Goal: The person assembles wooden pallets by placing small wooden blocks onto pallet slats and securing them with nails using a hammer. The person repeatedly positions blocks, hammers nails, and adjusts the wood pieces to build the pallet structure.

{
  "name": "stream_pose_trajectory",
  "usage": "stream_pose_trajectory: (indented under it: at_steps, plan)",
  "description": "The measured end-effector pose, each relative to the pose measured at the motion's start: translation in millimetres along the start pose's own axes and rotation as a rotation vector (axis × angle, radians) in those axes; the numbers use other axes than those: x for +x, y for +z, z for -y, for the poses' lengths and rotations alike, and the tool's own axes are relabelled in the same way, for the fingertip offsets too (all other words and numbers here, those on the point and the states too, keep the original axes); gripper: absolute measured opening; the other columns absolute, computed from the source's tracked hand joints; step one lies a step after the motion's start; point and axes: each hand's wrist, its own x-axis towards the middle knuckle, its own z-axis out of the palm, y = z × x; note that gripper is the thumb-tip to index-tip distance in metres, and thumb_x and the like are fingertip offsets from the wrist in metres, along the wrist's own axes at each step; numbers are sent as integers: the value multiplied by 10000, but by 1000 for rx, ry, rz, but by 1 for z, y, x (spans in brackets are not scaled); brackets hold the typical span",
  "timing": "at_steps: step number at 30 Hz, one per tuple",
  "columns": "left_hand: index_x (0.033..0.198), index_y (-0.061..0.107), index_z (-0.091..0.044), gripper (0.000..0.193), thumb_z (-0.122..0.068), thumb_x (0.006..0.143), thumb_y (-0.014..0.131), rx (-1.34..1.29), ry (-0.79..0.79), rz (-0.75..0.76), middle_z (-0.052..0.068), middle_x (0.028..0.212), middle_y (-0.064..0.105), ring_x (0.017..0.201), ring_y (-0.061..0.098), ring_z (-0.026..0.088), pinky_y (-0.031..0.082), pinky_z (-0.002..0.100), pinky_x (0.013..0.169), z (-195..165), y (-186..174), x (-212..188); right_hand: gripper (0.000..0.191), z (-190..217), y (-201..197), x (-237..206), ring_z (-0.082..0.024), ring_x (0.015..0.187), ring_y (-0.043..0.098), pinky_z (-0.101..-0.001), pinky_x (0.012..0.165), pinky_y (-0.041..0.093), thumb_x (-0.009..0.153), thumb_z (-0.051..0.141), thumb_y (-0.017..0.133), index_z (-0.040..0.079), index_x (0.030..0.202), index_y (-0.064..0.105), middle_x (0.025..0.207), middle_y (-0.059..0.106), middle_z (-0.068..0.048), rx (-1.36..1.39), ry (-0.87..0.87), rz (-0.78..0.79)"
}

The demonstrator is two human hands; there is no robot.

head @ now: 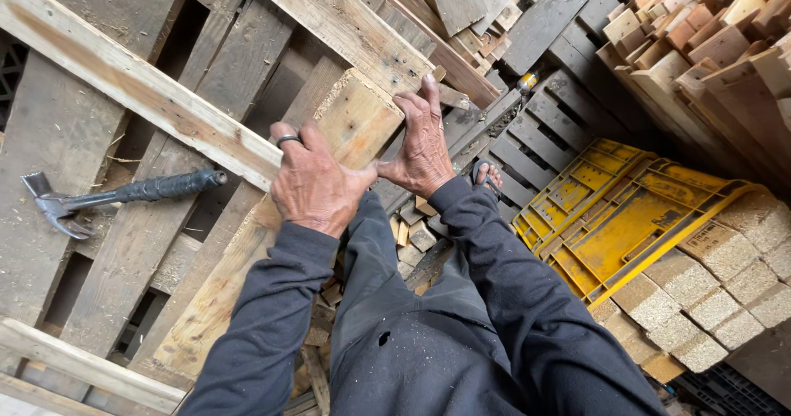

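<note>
in the head view, both hands gripped one pale wooden plank [350, 132] that ran from the top centre down toward seven o'clock. the left hand [313, 185], a ring on one finger, lay flat over the plank's left edge with its fingers curled around it, closed on the wood. the right hand [422, 148], at about three o'clock from the left, clasped the plank's upper right corner with its fingers hooked over the end, also closed on the wood. the two thumbs nearly met across the face of the board.

the plank rested on a wooden pallet [74, 136], crossing under a longer slat [140, 91] that ran from ten o'clock toward the hands. a claw hammer [124, 193] lay untouched on the pallet at nine o'clock from the left hand, well apart from it. at four o'clock from the hands sat a yellow plastic pallet [626, 210] with pressed-wood blocks [700, 292] beside it, and stacked timber offcuts [709, 29] filled the two o'clock corner.

judging by the two-handed hold, the step in hand looked like seating or shifting the plank on the pallet; any further move would call for a firm, even pull from both hands.
</note>
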Motion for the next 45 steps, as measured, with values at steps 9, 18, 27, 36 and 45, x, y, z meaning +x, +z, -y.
stream_pose_trajectory:
  at_steps: [9, 18, 27, 36, 45]
  plan:
    - [1127, 468, 44, 910, -549, 633, 951, -5, -43, 15, 243, 1196, 447, 826, 717, 385, 616, 449, 624, -7, 7, 1, 1087, -4, 1, 0, -477, 1569, 151, -606, 1309, 200, 675, 443, 996, 74, 1474, 357, 1441, 464, -190, 17, 14, 17]
    - [1169, 458, 46, 972, -560, 610, 973, -35, -66, 22, 241, 1210, 436, 852, 717, 382, 623, 439, 655, -6, 12, 4, 1141, -17, 12, -8, -477, 1550, 144, -629, 1300, 192, 666, 520, 1009, 85, 1476, 334, 1429, 467, -185, 2, 6, 31]
    - [1096, 446, 39, 946, -563, 600, 982, -39, -18, 35, 265, 1206, 450, 888, 720, 401, 627, 439, 652, -5, 13, 7, 1129, -32, 21, -19, -490, 1549, 143, -627, 1295, 204, 692, 564, 974, 83, 1480, 324, 1436, 458, -191, -16, -7, 36]
    - [1084, 443, 39, 930, -556, 609, 976, -55, 10, -38, 279, 1214, 457, 847, 722, 396, 631, 428, 678, -1, 24, 5, 1023, -33, 22, -18, -477, 1600, 147, -616, 1341, 213, 760, 459, 936, 67, 1496, 343, 1491, 454, -197, -66, 1, 24]
    - [1086, 433, 4, 923, -601, 632, 962, -120, 29, -28, 234, 1158, 466, 812, 705, 328, 631, 386, 643, 10, 28, 9, 1090, -13, 17, -6, -503, 1554, 146, -592, 1306, 193, 733, 584, 957, 52, 1466, 351, 1455, 436, -225, -101, -30, 5]
